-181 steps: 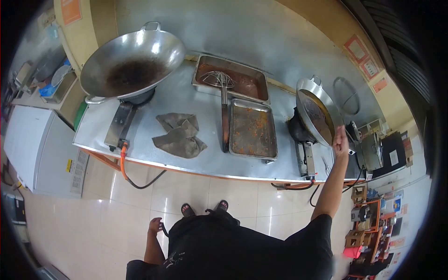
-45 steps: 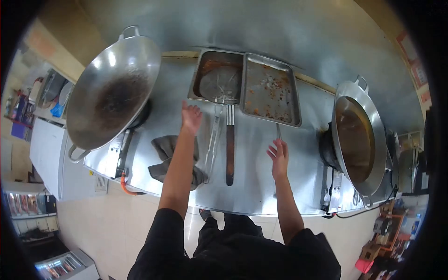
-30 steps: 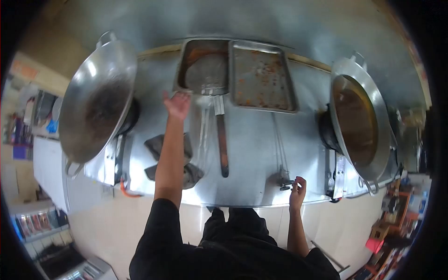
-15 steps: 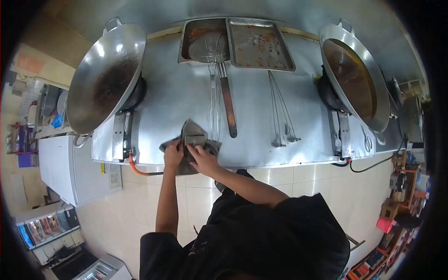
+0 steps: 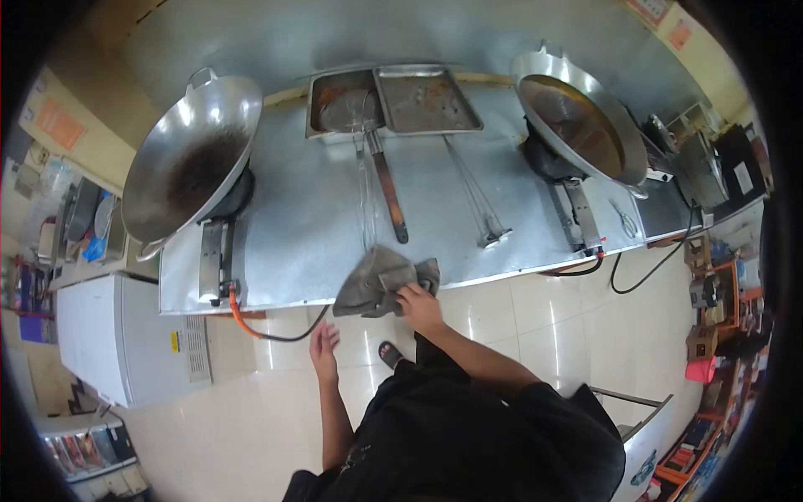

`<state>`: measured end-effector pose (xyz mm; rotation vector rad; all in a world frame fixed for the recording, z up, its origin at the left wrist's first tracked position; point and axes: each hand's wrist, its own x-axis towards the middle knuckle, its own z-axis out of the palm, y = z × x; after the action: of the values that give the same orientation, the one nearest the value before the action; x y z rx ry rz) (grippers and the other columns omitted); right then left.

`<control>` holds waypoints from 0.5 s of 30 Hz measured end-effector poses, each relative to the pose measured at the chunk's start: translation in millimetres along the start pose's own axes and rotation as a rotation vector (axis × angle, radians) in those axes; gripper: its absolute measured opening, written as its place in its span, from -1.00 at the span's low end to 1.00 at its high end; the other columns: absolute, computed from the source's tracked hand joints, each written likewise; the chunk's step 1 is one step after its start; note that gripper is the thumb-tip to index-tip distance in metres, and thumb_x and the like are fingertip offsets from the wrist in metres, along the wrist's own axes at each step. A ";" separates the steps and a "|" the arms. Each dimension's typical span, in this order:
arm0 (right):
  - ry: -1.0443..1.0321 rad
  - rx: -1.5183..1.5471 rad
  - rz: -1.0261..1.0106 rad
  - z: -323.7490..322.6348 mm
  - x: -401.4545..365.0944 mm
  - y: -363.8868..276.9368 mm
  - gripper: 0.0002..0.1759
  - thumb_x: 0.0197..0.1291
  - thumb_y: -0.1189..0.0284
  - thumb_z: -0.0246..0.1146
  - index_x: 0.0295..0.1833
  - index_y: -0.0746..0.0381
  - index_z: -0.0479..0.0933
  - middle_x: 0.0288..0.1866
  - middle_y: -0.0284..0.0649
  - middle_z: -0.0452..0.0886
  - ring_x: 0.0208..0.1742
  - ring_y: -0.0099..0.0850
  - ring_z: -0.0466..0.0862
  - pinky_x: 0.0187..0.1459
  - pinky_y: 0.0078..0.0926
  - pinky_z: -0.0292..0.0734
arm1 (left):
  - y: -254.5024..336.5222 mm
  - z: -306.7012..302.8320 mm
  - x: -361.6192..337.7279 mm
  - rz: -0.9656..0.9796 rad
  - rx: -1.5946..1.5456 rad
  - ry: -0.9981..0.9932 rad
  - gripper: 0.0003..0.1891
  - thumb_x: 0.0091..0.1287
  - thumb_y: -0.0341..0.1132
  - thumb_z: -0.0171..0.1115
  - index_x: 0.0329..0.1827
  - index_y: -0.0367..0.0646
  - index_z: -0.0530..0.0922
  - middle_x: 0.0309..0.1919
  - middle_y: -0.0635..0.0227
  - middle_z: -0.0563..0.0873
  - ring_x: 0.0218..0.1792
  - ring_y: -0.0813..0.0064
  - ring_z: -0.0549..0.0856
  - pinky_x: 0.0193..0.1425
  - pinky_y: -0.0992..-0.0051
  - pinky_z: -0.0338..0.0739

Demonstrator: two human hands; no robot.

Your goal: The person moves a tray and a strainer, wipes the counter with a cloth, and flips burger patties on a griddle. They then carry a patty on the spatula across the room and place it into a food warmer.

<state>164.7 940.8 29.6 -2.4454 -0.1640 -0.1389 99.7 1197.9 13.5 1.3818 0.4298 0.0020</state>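
Observation:
A crumpled grey-brown cloth (image 5: pixel 374 283) lies at the front edge of the metal counter, partly hanging over it. My right hand (image 5: pixel 421 308) grips the cloth's right side, its fingers pressed into the folds. Apart from the cloth, my left hand (image 5: pixel 324 345) hovers in front of the counter edge with its fingers loosely spread and nothing in them. Just behind the cloth are long wire tongs (image 5: pixel 365 197) and a strainer's wooden handle (image 5: pixel 388 188); the strainer's mesh end rests in a deep, stained metal pan (image 5: pixel 312 117).
A large wok (image 5: pixel 150 167) with a blackened bottom stands on the left burner. Another wok (image 5: pixel 631 155), holding brown liquid, is on the right. A shallow tray (image 5: pixel 418 105) with food scraps, thin wire tools (image 5: pixel 475 188) and an orange gas hose (image 5: pixel 240 318) are also here.
My left hand has come off the cloth and drawn back from the counter. With my right hand on it, the cloth has moved rightward to the front edge. The camera view has shifted and tilted.

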 end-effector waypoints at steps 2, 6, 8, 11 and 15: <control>0.237 0.051 0.058 -45.6 -8.4 4.0 -0.85 0.12 0.50 0.24 -0.18 0.20 0.47 -0.26 -0.11 0.49 -0.25 -0.07 0.57 -0.29 -0.20 0.48 | -15.8 -7.5 -20.1 -0.084 -0.033 -0.002 -0.55 0.44 -0.11 0.06 0.25 -0.22 0.38 0.01 0.25 0.59 -0.04 0.41 0.62 0.04 0.42 0.53; 0.605 0.028 0.212 -117.1 17.5 10.2 -0.90 0.20 0.55 0.19 -0.24 0.30 0.39 -0.36 -0.09 0.42 -0.43 -0.10 0.45 -0.39 -0.28 0.36 | -37.6 -18.2 -47.1 -0.185 -0.055 -0.063 -0.58 0.43 -0.11 0.06 0.23 -0.16 0.41 -0.02 0.26 0.60 -0.07 0.41 0.63 0.01 0.43 0.54; 0.645 -0.091 0.207 -117.3 33.1 32.2 -0.89 0.20 0.52 0.17 -0.19 0.30 0.43 -0.25 -0.02 0.46 -0.25 -0.04 0.52 -0.27 -0.15 0.42 | -39.8 -20.6 -50.0 -0.201 -0.055 -0.083 -0.59 0.43 -0.12 0.06 0.23 -0.15 0.41 -0.03 0.26 0.61 -0.07 0.41 0.63 0.00 0.43 0.54; 0.409 -0.211 0.346 -60.5 26.7 98.3 -0.84 0.18 0.48 0.16 -0.12 0.25 0.48 -0.15 0.01 0.51 -0.11 0.02 0.55 -0.12 -0.08 0.47 | -38.9 -25.1 -54.3 -0.195 -0.071 -0.078 -0.63 0.45 -0.16 0.03 0.21 -0.15 0.43 -0.04 0.27 0.62 -0.09 0.43 0.63 0.00 0.44 0.53; 0.033 -0.097 0.242 -19.9 16.3 74.1 -0.77 0.11 0.44 0.19 -0.11 0.26 0.55 -0.09 0.03 0.57 -0.08 0.03 0.58 -0.05 -0.06 0.50 | -35.1 -43.5 -65.6 -0.170 -0.126 0.038 -0.68 0.47 -0.21 -0.03 0.18 -0.14 0.45 -0.05 0.28 0.63 -0.10 0.43 0.63 0.00 0.45 0.53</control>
<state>191.1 872.8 0.9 -2.5346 0.1565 -0.0812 17.6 1215.7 -6.0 1.2196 0.5694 -0.0827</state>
